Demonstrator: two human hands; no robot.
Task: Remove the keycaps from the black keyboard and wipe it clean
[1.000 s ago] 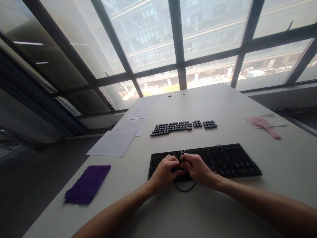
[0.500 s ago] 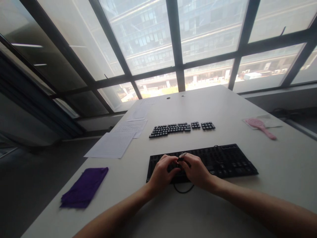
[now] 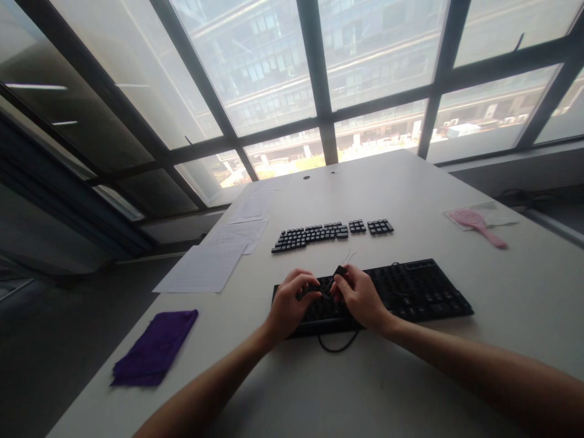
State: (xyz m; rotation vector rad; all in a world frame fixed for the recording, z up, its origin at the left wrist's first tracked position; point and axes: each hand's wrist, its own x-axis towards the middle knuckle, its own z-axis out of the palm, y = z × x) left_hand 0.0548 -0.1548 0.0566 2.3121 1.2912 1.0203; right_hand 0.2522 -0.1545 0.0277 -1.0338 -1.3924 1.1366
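A black keyboard (image 3: 424, 289) lies on the white desk, with bare patches where keycaps are off. Above its left half, my right hand (image 3: 358, 295) is closed on a wire keycap puller (image 3: 340, 271) with a small black handle; thin wire sticks out at both ends. My left hand (image 3: 292, 304) is just beside it, thumb and forefinger bent together by the puller's lower wires. Whatever lies between those fingertips is too small and dark to make out. Beyond the keyboard, loose black keycaps (image 3: 314, 234) are laid out in keyboard order in groups.
Paper sheets (image 3: 201, 267) lie along the desk's left edge, and a folded purple cloth (image 3: 157, 347) is in front of them. At the right, a pink hairbrush (image 3: 479, 226) rests on a clear bag. A black cable (image 3: 335, 350) loops out under the keyboard's front edge.
My hands have drawn slightly apart, and the puller has come into clear view, raised and tilted in my right hand. The view has shifted a little.
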